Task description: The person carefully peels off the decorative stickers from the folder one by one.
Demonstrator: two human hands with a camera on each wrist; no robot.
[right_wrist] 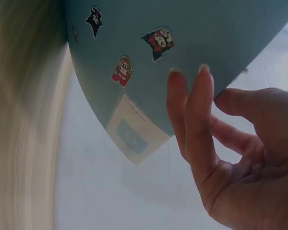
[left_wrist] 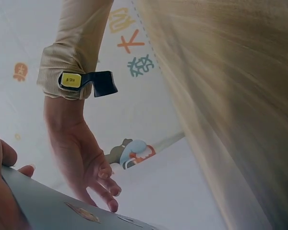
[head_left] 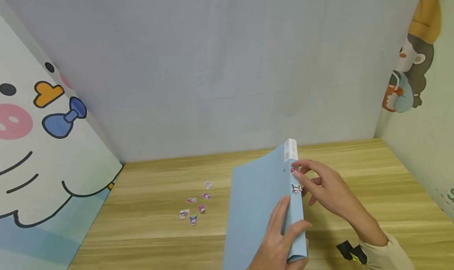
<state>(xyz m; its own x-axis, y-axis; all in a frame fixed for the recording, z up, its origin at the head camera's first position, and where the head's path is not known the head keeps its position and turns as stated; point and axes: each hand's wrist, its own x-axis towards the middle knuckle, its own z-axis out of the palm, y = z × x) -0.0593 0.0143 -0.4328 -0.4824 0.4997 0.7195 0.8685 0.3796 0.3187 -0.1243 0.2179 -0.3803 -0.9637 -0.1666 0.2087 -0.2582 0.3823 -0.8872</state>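
A light blue ring binder or file folder [head_left: 255,199] stands on edge, its spine turned up toward me. My left hand [head_left: 274,242] grips it low on the spine, thumb across the spine and fingers along the cover. Near the white spine label [head_left: 291,149], my right hand [head_left: 328,185] pinches a small pink cartoon sticker [head_left: 293,170] at the spine's surface with thumb and index finger. Just below sits a dark cartoon sticker [head_left: 296,189]. In the right wrist view the other cover carries several stickers, among them a red one [right_wrist: 122,72], plus a white label [right_wrist: 134,132].
Several loose cartoon stickers, one a purple figure [head_left: 193,220], lie on the wood-grain tabletop [head_left: 149,207] left of the folder. A pale cloth wall [head_left: 213,77] rises behind, with cartoon-printed panels on the left and right. A black wrist strap [head_left: 351,252] is by the right sleeve.
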